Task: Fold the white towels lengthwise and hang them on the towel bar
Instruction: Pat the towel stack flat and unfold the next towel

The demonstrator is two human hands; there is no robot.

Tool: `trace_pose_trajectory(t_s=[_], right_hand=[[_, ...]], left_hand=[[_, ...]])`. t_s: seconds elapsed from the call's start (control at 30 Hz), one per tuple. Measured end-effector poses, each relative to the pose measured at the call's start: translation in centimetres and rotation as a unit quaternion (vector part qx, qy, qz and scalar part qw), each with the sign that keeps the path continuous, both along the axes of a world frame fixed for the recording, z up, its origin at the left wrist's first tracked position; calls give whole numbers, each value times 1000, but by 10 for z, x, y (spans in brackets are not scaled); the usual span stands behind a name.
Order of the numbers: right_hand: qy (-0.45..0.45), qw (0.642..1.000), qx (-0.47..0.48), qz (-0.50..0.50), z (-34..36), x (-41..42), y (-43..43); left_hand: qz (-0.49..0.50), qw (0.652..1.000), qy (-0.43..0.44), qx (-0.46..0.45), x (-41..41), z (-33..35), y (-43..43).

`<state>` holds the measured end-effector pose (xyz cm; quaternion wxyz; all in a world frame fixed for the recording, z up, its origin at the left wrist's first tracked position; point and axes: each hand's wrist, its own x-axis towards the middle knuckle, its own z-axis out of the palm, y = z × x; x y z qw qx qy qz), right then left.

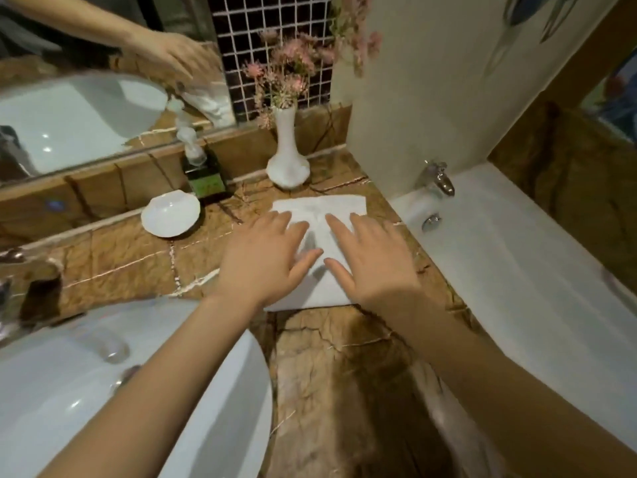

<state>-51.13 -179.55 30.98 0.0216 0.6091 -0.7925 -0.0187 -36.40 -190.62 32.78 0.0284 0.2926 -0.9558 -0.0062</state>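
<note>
While both palms lie flat on it, the white towel (320, 210) sits on the marble counter (327, 357) at the centre of the frame. Its long axis runs up the frame toward the vase (287, 157). The left hand (265, 260) presses its left half and the right hand (372, 267) its right, fingers straight and spread, gripping nothing. Neither hand is nearer, since the cloth lies directly beneath both, its far end showing past the fingertips. No towel bar is in view.

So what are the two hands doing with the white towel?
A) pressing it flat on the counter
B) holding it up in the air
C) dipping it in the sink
A: the left hand and right hand lie with straight fingers on the white towel, flat on the counter.
</note>
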Motion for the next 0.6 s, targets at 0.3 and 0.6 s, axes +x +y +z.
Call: trace_pose_trajectory(t_s=[0.3, 0.6], right_hand=[[-19, 1000, 1, -21, -54, 5, 9], [-19, 1000, 5, -14, -59, 2, 9]], left_hand=[[-11, 998, 48, 25, 5, -60, 1], [-15, 996, -61, 69, -50, -35, -47]])
